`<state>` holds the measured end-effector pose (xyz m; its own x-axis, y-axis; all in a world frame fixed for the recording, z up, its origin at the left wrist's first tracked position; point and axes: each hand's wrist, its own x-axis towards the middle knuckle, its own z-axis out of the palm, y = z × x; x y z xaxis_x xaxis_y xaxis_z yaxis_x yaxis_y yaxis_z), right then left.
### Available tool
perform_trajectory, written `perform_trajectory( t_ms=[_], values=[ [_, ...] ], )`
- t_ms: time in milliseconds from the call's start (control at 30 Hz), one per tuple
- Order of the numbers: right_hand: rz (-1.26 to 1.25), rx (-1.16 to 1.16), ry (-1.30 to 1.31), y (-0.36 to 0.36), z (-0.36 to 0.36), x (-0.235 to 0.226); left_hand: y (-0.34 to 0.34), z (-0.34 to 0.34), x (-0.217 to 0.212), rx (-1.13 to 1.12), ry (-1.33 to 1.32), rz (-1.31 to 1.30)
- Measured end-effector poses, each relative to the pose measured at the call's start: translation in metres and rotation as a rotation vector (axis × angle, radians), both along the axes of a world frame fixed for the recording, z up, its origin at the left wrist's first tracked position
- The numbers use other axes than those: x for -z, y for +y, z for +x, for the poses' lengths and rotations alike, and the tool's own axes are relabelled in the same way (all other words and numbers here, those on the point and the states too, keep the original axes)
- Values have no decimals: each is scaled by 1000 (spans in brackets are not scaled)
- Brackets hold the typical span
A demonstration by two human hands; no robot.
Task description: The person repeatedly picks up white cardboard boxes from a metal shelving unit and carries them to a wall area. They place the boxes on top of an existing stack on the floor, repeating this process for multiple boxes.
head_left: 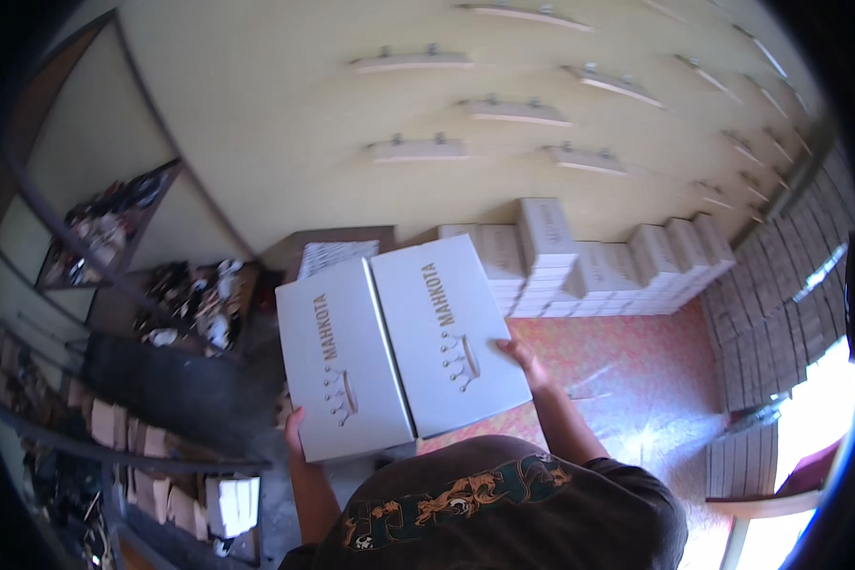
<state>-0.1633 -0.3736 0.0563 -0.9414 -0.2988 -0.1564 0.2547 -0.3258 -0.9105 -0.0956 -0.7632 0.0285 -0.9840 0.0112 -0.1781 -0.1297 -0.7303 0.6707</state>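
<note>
Two white cardboard boxes with gold lettering and a crown drawing are carried side by side in front of my body, the left box and the right box. My left hand grips the near left corner of the left box, its thumb on the edge and its other fingers hidden beneath. On the outer side of the right box, my right hand holds on with the thumb near the top edge. A narrow gap runs between the boxes. Whether more boxes lie under them is hidden.
Stacks of similar white boxes line the far wall. Wooden shelves are mounted above them. Along the right stand tall grey-brown stacks beside a bright opening. Racks with piled items fill the left. The floor is reddish and patterned.
</note>
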Motion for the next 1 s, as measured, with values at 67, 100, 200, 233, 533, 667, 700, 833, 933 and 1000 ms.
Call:
perform_trajectory(
  t_ms=[67,100,200,233,533,667,700,833,933,1000],
  values=[
    [85,90,45,62,18,-1,61,-6,9,72,27,0],
    [85,128,84,87,27,5,88,-9,12,102,20,-8],
    [182,213,51,174,54,-7,180,-20,29,175,-49,58],
    [207,253,32,208,66,-4,211,-25,45,229,-52,85],
    [198,645,-55,361,125,0,396,-90,40,668,-79,146],
    [218,759,-67,392,129,18,447,-120,50,800,13,142],
    [191,782,-82,405,125,19,469,-129,45,804,15,133],
    [141,868,-86,473,109,30,563,-156,32,801,75,79],
    [137,955,-135,526,98,25,625,-200,70,962,-55,200],
    [92,1014,-151,566,98,38,677,-219,69,1061,-47,199]
  ],
)
